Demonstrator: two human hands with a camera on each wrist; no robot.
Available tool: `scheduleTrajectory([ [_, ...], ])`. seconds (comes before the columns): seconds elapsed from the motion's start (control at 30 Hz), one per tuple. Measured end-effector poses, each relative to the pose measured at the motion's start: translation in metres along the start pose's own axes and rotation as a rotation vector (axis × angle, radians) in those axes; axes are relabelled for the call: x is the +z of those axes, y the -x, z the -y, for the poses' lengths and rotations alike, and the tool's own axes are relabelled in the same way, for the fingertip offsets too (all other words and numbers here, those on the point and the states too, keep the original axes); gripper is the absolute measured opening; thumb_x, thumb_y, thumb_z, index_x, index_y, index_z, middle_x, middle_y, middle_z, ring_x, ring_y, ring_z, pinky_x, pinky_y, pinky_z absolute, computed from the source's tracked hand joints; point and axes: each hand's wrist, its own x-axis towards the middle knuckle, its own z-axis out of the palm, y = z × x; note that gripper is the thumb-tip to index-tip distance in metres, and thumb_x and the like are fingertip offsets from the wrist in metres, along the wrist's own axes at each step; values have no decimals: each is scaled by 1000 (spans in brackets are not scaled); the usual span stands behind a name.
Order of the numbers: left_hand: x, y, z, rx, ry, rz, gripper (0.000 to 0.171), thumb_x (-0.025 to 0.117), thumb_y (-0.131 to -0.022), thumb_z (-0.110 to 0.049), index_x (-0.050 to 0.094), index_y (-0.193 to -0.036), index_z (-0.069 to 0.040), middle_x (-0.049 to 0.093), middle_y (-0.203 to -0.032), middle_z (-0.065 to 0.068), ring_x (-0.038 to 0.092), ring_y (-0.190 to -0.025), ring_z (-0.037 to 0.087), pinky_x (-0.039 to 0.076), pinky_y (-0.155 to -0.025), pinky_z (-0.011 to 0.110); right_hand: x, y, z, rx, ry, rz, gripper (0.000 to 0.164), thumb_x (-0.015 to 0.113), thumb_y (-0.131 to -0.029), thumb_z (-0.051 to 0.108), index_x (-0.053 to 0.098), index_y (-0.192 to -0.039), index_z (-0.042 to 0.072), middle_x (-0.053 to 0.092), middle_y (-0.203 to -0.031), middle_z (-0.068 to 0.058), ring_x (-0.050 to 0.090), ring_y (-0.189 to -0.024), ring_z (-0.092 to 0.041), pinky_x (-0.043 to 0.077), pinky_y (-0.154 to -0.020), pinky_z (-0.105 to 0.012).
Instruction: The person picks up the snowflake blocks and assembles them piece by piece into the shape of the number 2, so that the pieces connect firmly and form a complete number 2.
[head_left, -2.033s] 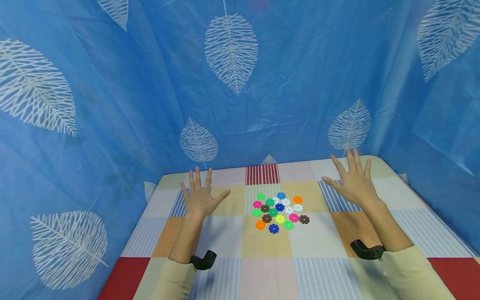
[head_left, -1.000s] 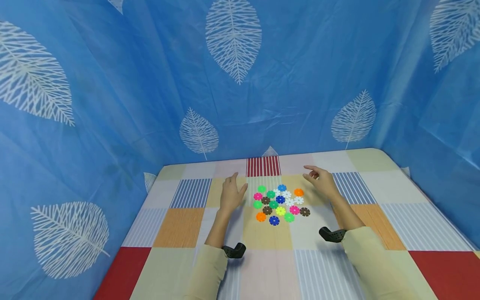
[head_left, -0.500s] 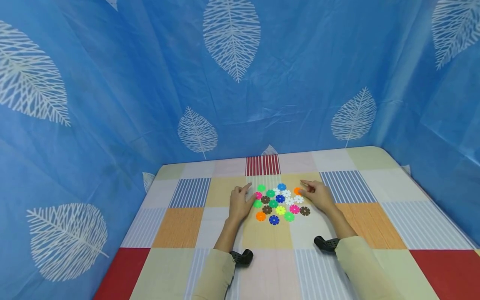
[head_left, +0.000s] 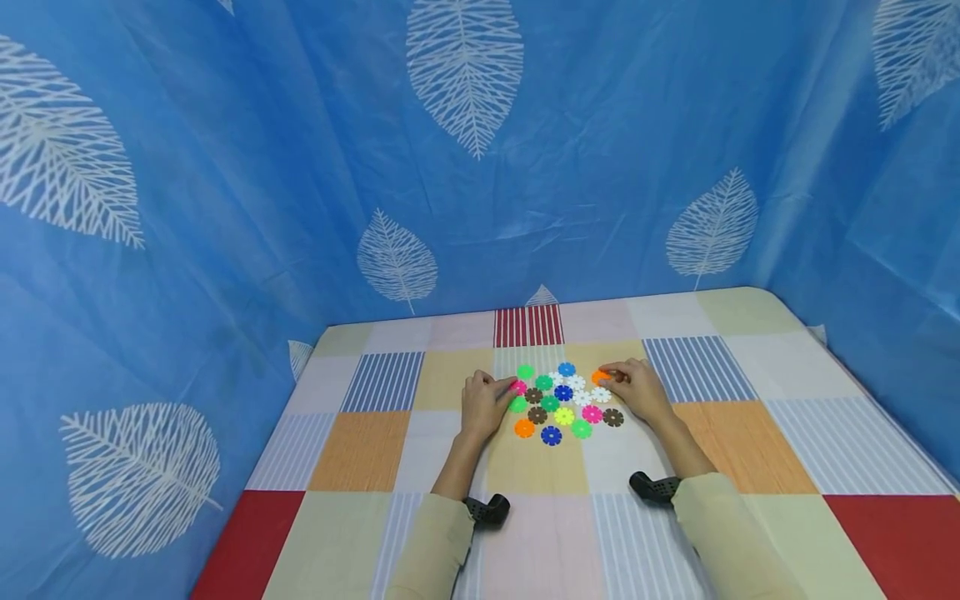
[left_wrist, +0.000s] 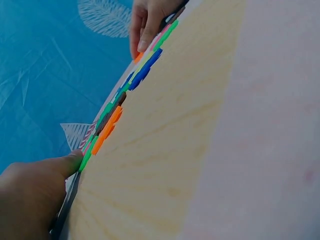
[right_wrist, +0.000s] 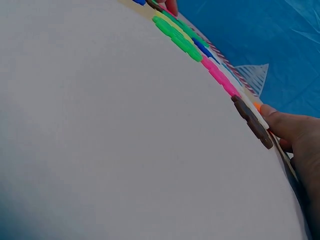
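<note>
My left hand is at the left edge of a flat group of coloured, notched snowflake discs, its thumb and forefinger pinching a pink disc. At the group's far right side, my right hand pinches an orange disc between thumb and fingers. Both discs are partly hidden by the fingertips. In the left wrist view, my left thumb reaches the row of discs seen edge-on. A brown disc lies close to my right thumb in the right wrist view.
Between the hands lie several more discs, including a yellow disc, a dark blue disc and another orange disc. They rest on a patchwork tablecloth. A blue leaf-patterned curtain encloses the table's back and sides.
Both hands have come down and inward from raised, spread positions to the discs. The left fingers have closed on the pink disc, the right fingers on the orange one.
</note>
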Motion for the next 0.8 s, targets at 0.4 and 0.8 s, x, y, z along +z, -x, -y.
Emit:
scheduleTrajectory([
  [0.4, -5, -2, 6, -27, 250, -60, 23, 72, -81, -20, 65, -102, -13, 58, -84, 2, 48, -80, 19, 39, -74, 33, -2, -3, 1, 49, -124, -29, 28, 74, -79, 14, 63, -101, 2, 59, -82, -10, 46, -66, -20, 39, -57, -29],
  [0.8, -7, 1, 8, -57, 434, -93, 19, 61, -88, -7, 54, -106, -8, 60, -74, 1, 53, -66, 13, 46, -63, 26, -5, 2, -5, 94, -238, -60, 27, 73, -80, 17, 62, -102, 5, 64, -81, -8, 51, -67, -15, 43, -57, -22],
])
